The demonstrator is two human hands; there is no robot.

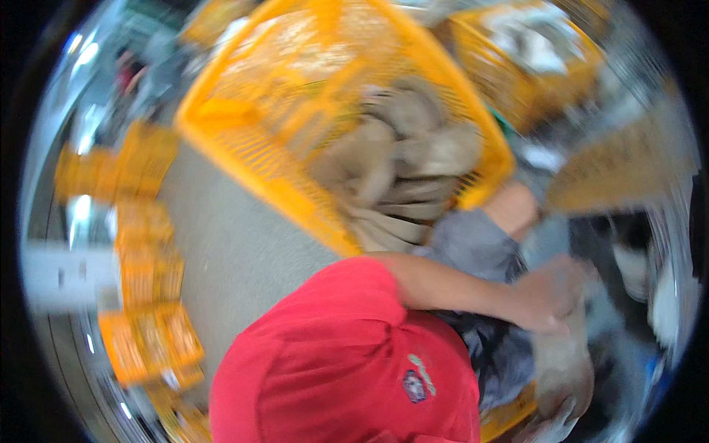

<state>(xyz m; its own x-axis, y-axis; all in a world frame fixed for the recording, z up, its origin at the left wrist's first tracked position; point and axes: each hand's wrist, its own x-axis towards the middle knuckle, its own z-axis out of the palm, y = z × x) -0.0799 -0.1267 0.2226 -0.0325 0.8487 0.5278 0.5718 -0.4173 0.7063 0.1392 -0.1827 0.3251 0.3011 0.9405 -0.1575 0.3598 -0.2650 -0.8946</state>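
My left arm, in a red short sleeve, reaches across my body toward the right. At its end my left hand (550, 294), blurred by motion, is closed around the top of a beige sock-like cloth piece (563, 362) that hangs down from it. A pale blurred shape at the cloth's lower end, by the bottom edge, may be my right hand (552, 430); its fingers cannot be made out. Several beige cloth pieces (362, 162) of the same look lie heaped in the near end of a large yellow slatted plastic basket (255, 181) in front of me.
Another yellow basket (509, 81) with white stuff in it stands at the far right. A brown printed sack or carton (617, 162) is nearer on that side. Stacked yellow crates (151, 343) line the left, across the grey floor (229, 251). Below is another yellow edge (509, 415).
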